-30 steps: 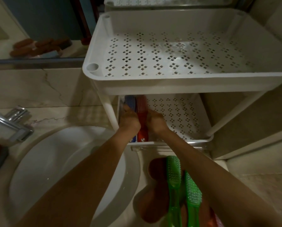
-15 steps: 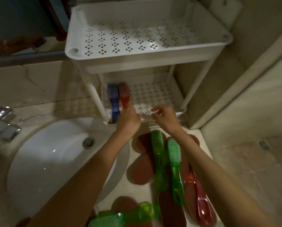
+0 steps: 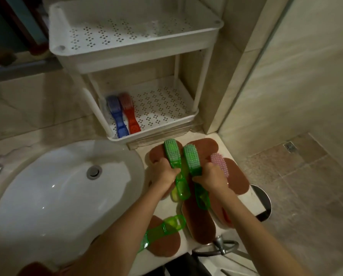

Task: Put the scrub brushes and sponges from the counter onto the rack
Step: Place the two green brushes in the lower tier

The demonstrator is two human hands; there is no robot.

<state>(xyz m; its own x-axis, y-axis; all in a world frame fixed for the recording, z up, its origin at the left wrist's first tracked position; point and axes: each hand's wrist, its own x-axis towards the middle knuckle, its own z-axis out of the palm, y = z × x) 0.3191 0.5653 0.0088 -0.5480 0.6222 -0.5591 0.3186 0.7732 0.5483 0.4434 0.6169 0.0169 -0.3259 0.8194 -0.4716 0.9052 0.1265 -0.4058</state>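
- Head view: the left hand (image 3: 165, 172) is curled round the neck of one green brush (image 3: 173, 155); the right hand (image 3: 212, 177) is wrapped round the neck of the second green brush (image 3: 192, 159). Both brushes sit at frame centre, over brown sponges (image 3: 237, 180) on the worktop (image 3: 252, 204).
- Lift both straight up, so the bristles clear the pink brush (image 3: 219, 163) just right of the right hand.
- On the rack (image 3: 152, 134), the lower shelf already holds a blue brush (image 3: 116, 114) and a red brush (image 3: 130, 113) at its left side; I'd lay the green pair beside them, handles toward the front rim.
- A third green brush (image 3: 162, 229), lower centre, and the sponges remain.
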